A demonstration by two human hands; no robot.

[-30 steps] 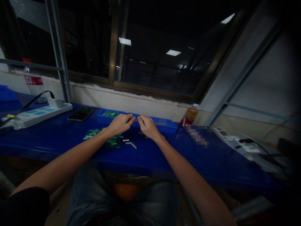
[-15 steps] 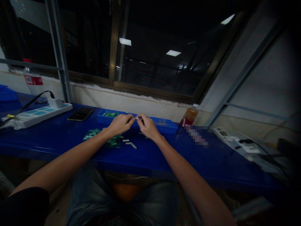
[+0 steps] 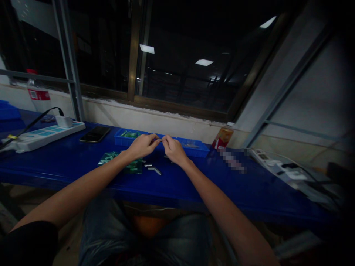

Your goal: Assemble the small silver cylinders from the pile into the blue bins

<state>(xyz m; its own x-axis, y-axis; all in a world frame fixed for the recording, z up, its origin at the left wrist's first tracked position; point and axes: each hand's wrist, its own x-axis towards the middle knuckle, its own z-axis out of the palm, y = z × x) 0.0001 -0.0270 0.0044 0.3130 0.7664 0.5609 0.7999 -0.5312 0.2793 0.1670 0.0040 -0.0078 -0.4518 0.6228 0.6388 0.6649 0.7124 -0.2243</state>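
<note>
My left hand [image 3: 144, 145] and my right hand [image 3: 173, 148] meet fingertip to fingertip above the table, both in a pinch. Whatever lies between the fingertips is too small and too covered to name. Just behind them stands a blue tray [image 3: 124, 141], its left part holding green pieces [image 3: 130, 134] and its right part small pale pieces [image 3: 191, 144]. Under my left wrist lies a flat green sheet or bag [image 3: 135, 167] with pale pieces on it. Several small silvery metal pieces [image 3: 157, 171] rest on the table beside it.
On the blue table [image 3: 183, 188] a phone [image 3: 95, 134] and a white power strip [image 3: 50, 135] lie to the left, near a red-capped bottle [image 3: 39, 95]. A drink bottle [image 3: 222, 138] stands right of the tray. Another power strip [image 3: 285, 170] with cables lies far right.
The fingertips have closed in slightly, and the small pale thing that showed between them is now hidden. My arms and the things on the table are otherwise as before.
</note>
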